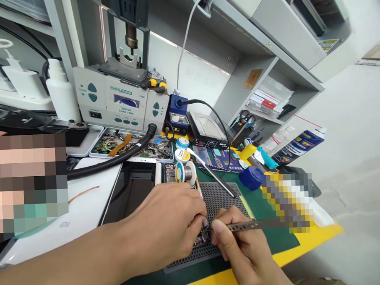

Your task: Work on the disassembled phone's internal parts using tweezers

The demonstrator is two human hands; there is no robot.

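A small phone circuit board (200,239) lies on the grey honeycomb mat (222,196), mostly covered by my hands. My left hand (173,223) reaches over it from the left, fingers curled together at its edge; what they pinch is hidden. My right hand (245,245) grips metal tweezers (252,225) with a row of holes, between thumb and fingers. Their rear end points right, and the tips are hidden by the hand close to the board. Just behind my left hand stand a solder wire spool (185,173) and part of another opened phone (169,172).
A hot-air station (122,101) stands at the back, its black hose (115,164) crossing leftward. Nearby are a parts tray (140,152), a soldering iron (213,173), a blue cap (252,177), a white bottle (62,91) and a dark phone screen (133,185). A person is partly visible at left.
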